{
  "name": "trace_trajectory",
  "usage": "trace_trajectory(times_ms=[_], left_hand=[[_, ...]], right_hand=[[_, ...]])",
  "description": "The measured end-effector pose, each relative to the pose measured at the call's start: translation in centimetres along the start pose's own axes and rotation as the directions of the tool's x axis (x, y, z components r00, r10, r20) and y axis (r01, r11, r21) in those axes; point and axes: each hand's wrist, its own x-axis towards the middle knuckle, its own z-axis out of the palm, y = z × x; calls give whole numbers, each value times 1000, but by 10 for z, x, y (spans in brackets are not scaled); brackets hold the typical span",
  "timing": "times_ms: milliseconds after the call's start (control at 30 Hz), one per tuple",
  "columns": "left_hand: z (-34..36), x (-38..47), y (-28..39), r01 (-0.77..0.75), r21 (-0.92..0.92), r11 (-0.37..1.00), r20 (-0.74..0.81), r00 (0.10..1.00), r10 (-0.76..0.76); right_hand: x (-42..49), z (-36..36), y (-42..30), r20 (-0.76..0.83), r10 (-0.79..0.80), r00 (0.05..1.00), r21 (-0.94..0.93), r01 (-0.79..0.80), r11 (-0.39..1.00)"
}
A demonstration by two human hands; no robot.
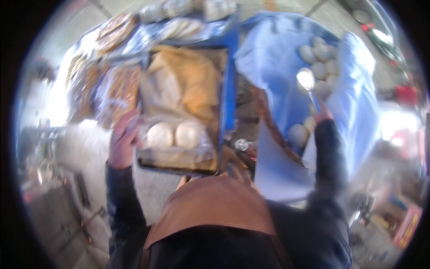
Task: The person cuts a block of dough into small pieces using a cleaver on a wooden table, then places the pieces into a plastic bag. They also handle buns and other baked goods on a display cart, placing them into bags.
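My left hand (pixel 126 139) holds the left end of a clear plastic bag (pixel 201 144) over the near part of a dark-rimmed tray. Two round white buns (pixel 174 135) lie side by side in or under the bag; which one cannot be told. In my right hand (pixel 323 114) is a shiny metal spoon (pixel 305 80), its bowl pointing away from me. Beneath it, a large round basket lined with blue and white cloth holds several round white buns (pixel 319 70) at its right side. More buns (pixel 298 135) lie nearer me, beside my right sleeve.
Brown paper or cloth (pixel 198 80) covers much of the tray (pixel 220 161). Left of it lie plastic-wrapped brown baked goods (pixel 124 90). Flat round breads (pixel 116 32) and wrapped pale stacks (pixel 181 8) stand at the back. White cloth (pixel 356 87) drapes over the basket's right side.
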Motion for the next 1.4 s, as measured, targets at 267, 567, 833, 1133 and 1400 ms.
trace_trajectory(times_ms=[267, 567, 833, 1133, 1400], left_hand=[[9, 0, 16, 65, -205, 976, 160, 987, -32], [-28, -16, -9, 180, -288, 940, 156, 978, -140], [-36, 10, -30, 99, -292, 951, 113, 991, -68], [-21, 10, -18, 133, -152, 979, -14, 990, -137], [-13, 4, -7, 240, -113, 964, -91, 964, -251]], right_hand=[[-158, -89, -248, -80, -839, 538, 409, 785, 464], [-160, -69, -370, 24, -898, 440, 372, 830, 416], [-95, -40, -212, -97, -188, 977, 260, 208, 943], [115, -29, -64, -347, 357, 867, -32, -392, 920], [263, 43, -14, -457, 461, 761, -78, -551, 831]])
